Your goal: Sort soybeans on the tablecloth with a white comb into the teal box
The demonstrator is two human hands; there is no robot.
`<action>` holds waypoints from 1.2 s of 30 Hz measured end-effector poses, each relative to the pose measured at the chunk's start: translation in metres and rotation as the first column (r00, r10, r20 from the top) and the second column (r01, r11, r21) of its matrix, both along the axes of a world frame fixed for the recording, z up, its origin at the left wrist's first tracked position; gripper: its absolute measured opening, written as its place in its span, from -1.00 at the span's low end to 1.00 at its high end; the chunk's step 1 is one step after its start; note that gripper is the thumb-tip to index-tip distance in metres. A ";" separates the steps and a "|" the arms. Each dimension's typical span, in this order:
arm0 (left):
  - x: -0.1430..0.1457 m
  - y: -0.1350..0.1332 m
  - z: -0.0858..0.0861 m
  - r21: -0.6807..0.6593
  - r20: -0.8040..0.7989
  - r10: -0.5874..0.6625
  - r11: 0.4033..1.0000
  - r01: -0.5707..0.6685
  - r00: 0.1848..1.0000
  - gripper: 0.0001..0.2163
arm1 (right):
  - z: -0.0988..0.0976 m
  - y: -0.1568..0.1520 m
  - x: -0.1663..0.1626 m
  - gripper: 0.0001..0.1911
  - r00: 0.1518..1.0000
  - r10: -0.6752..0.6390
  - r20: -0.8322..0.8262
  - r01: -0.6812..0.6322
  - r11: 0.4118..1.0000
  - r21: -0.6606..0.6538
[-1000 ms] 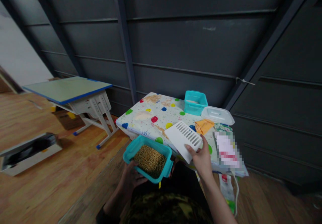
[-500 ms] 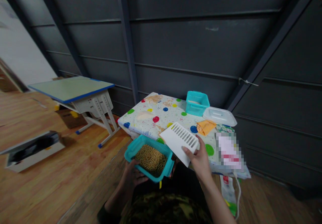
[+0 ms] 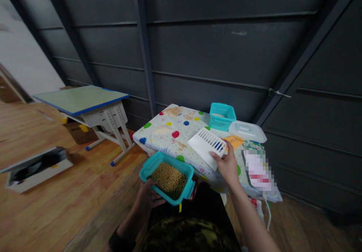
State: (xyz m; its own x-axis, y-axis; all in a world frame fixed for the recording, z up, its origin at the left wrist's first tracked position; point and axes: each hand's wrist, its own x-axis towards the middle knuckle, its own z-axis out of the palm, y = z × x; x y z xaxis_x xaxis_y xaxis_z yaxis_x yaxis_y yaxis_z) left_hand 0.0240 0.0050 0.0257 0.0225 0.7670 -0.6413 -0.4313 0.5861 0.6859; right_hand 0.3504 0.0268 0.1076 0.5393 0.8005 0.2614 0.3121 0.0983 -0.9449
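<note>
My left hand [image 3: 149,195] grips the near-left side of a teal plastic container [image 3: 144,169], thumb over its rim. Soybeans [image 3: 169,178] fill the lower part of this container, which I hold off the table's front edge. My right hand [image 3: 228,165] is closed on the right side of a white slotted scoop [image 3: 204,150], with its thumb on top. The scoop is above the table, apart from the container, its row of slots towards the far side. No beans show on it.
A patterned tablecloth [image 3: 152,131] bears scattered grains [image 3: 173,111] and a pale powdery heap [image 3: 162,130]. A second teal container [image 3: 220,122], a clear lid [image 3: 247,131], an orange cloth [image 3: 234,142] and a blurred-out item [image 3: 258,171] lie right. Left stands a desk [image 3: 85,99].
My right hand has moved the scoop away from me and slightly right, farther from the soybean container. My left hand and the container have stayed nearly still.
</note>
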 end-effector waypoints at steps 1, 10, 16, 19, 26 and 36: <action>0.000 0.001 0.000 -0.010 -0.001 -0.004 1.000 0.004 1.000 -0.48 | -0.001 0.003 0.000 -0.03 1.000 0.019 0.005 -0.019 1.000 0.009; 0.001 0.000 0.014 0.007 -0.029 0.005 1.000 -0.005 1.000 -0.57 | -0.006 -0.005 -0.017 -0.04 0.988 0.131 -0.083 -0.130 0.991 0.019; 0.004 0.001 0.018 -0.015 -0.075 0.018 1.000 -0.019 0.997 -0.68 | -0.010 -0.022 -0.035 -0.01 0.976 0.178 -0.129 -0.190 0.977 -0.091; 0.006 0.000 0.021 -0.010 -0.081 0.013 1.000 -0.014 0.997 -0.68 | -0.011 -0.023 -0.042 0.01 0.956 0.226 -0.185 -0.245 0.965 -0.091; 0.002 0.001 0.017 -0.003 -0.077 0.003 1.000 -0.003 0.997 -0.60 | -0.007 0.021 -0.013 -0.12 0.999 0.046 0.015 -0.047 0.993 0.109; 0.003 0.004 0.017 -0.019 -0.082 0.003 1.000 -0.004 0.997 -0.67 | -0.018 0.064 -0.006 -0.19 0.985 0.173 -0.001 -0.172 0.983 0.069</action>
